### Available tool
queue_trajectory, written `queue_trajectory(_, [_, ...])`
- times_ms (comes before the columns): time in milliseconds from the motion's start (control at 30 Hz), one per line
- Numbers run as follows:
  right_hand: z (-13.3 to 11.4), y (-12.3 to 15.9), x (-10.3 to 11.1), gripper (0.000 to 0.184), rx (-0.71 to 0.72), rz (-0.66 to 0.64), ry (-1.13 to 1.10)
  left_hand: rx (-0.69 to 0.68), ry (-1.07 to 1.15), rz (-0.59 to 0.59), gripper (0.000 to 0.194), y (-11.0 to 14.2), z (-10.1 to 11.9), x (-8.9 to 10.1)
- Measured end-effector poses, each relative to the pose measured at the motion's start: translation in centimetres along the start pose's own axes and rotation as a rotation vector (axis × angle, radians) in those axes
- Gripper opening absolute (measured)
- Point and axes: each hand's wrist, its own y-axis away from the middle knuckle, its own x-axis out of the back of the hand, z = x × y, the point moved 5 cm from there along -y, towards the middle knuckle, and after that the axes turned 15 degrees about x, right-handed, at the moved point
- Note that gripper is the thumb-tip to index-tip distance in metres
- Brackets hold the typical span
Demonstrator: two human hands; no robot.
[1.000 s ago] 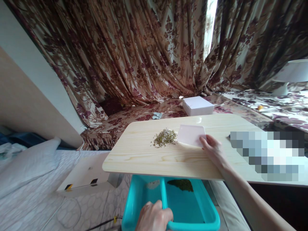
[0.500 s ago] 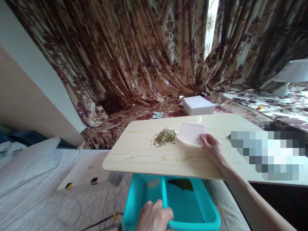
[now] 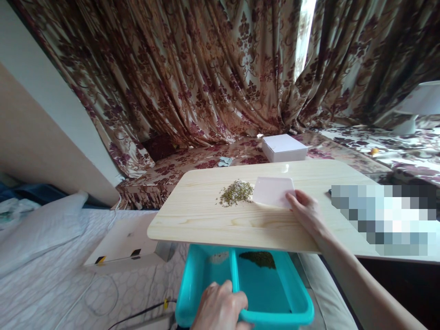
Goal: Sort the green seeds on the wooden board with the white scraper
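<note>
My right hand [image 3: 304, 206] pinches a thin translucent white plastic sheet [image 3: 273, 191] by its right end, low over the pale wooden tabletop [image 3: 192, 224]. The sheet's left edge is close beside a loose pile of mung beans mixed with white grains [image 3: 236, 192]. Below the table's front edge is a turquoise two-compartment bin [image 3: 275, 317]. My left hand [image 3: 220, 305] is closed over the bin's near rim by the divider, its fingertips partly hidden. White grains [image 3: 219, 258] lie in the left compartment, and mung beans [image 3: 258, 260] lie in the right one.
A blurred-out object [image 3: 388, 220] lies on the table's right side. Behind the table stands a white box [image 3: 284, 147], with patterned curtains beyond. At the left, a flat carton [image 3: 123, 240], cables and a pillow [image 3: 44, 229] rest on the bed.
The plastic sheet has turned slightly in my right hand, close to the pile. My left hand stays on the bin. The whole view has shifted a little.
</note>
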Motion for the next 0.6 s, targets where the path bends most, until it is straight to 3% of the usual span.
queue_trajectory(267, [-1.1, 0.33, -0.2, 0.019, -0.082, -0.012, -0.084, 0.005, 0.022, -0.004, 0.019, 0.03, -0.2, -0.36])
queue_trajectory(600, [-1.02, 0.36, -0.56, 0.02, -0.028, -0.048, -0.099, -0.006, 0.021, -0.002, 0.02, 0.07, -0.17, -0.24])
